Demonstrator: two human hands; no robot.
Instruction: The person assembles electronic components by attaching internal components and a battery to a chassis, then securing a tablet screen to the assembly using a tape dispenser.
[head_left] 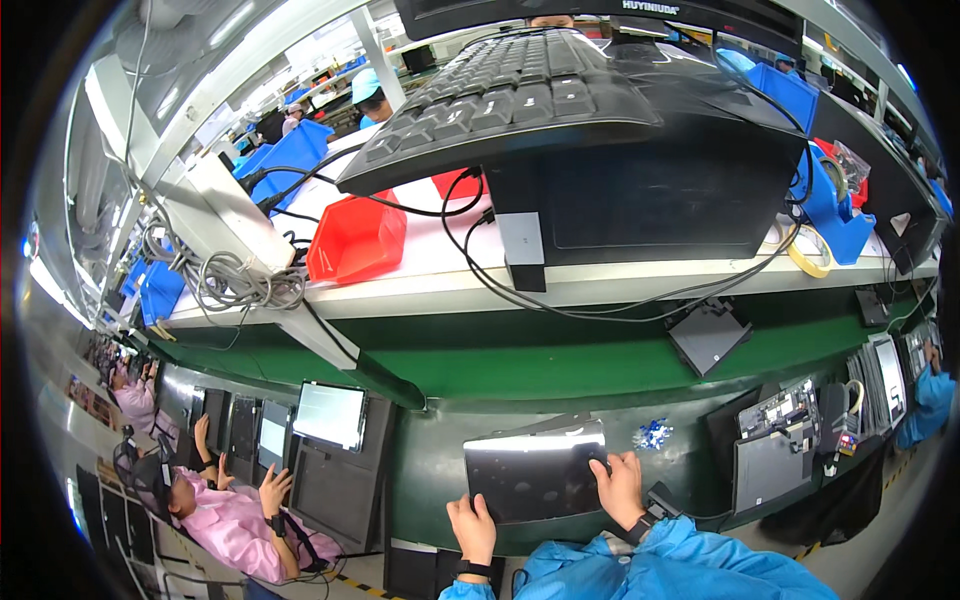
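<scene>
A black glossy screen panel (532, 482) lies at a slight tilt on the green work surface in front of me, with a bright light streak reflected along its top. My left hand (472, 526) grips its lower left edge, thumb and fingers closed on it. At its right edge, my right hand (620, 488) holds the panel, the thumb resting on its face. Behind the panel's far edge a thin dark strip shows, partly hidden. Small blue pieces (653, 433) lie in a pile just beyond my right hand.
Opened laptop parts (775, 465) stand to the right. On the left are a black tray (335, 480) and a pale panel (330, 415), near a co-worker in pink (235, 530). Overhead, a shelf (600, 290) carries a keyboard (510, 95), a red bin (357, 240) and hanging cables.
</scene>
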